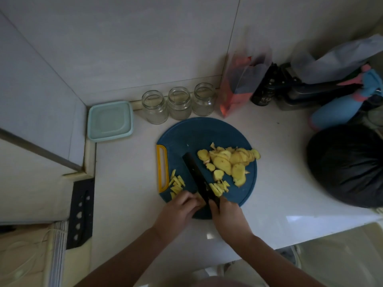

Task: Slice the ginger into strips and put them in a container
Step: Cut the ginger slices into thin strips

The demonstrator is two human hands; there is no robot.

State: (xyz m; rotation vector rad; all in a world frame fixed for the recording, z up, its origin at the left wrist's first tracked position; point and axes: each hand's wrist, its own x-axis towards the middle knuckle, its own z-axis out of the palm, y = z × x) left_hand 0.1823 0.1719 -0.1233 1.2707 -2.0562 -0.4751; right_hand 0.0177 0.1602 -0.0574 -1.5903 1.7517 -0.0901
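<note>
Right hand [227,214] grips knife [196,175]; left hand [178,206], fingers curled, pins ginger [198,199]. Few strips [177,184] cut; slices [230,160] remain, jars [179,103] empty.

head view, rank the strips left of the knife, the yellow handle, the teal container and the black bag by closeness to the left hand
From the left hand:
1. Strips, just beyond its fingers, left of the knife.
2. Yellow handle, on the board's left edge.
3. Teal container, in the far-left corner.
4. Black bag, far right.
</note>
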